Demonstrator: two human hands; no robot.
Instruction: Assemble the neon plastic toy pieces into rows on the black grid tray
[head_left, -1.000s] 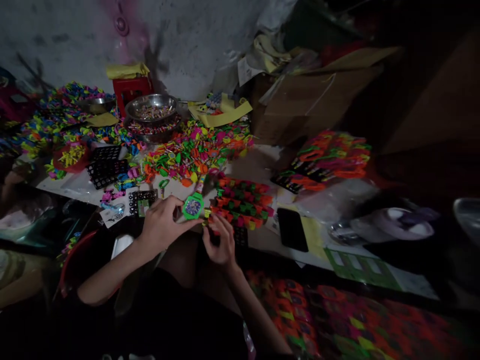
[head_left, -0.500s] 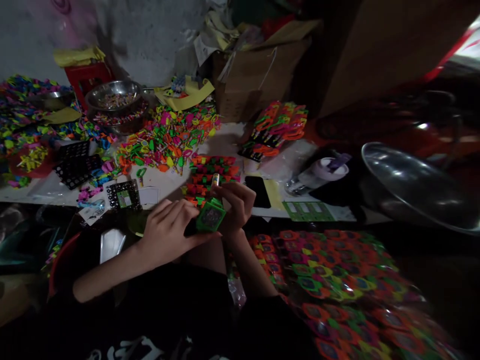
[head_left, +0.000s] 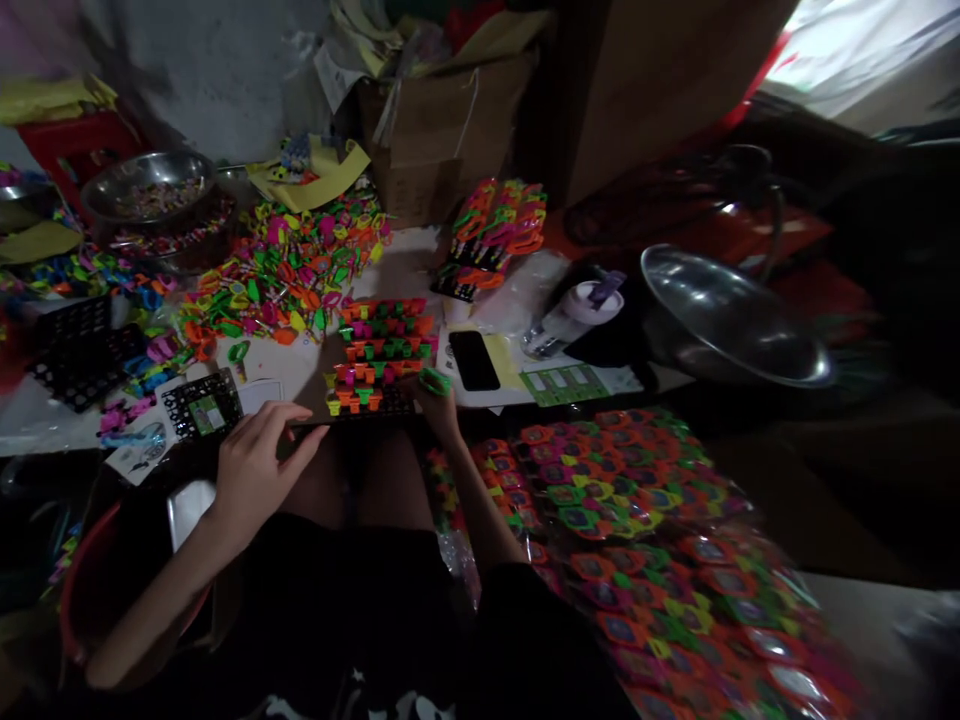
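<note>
The fingers of the right hand [head_left: 437, 402] pinch a small green toy watch [head_left: 434, 380] at the right edge of a black tray [head_left: 365, 407] filled with rows of orange, green and pink pieces. It looks held there so it can sit level with the filled rows, though the grip itself is partly hidden in the dim light. The right wrist is bent upward, the forearm running back and down toward the body.

The left hand [head_left: 251, 465] lies flat, fingers spread and empty, fingertips touching the near left corner of the tray, as if steadying it. Its forearm slants down to the lower left.

Left of the tray sits a small black grid [head_left: 201, 404] with a green piece in it. Behind the tray is a loose heap of bright pieces [head_left: 281, 270]. Right of the tray lies a dark phone [head_left: 474, 360] on yellow paper, and beyond it a steel bowl [head_left: 731, 320]. The table [head_left: 409, 262] carries all of these.
</note>
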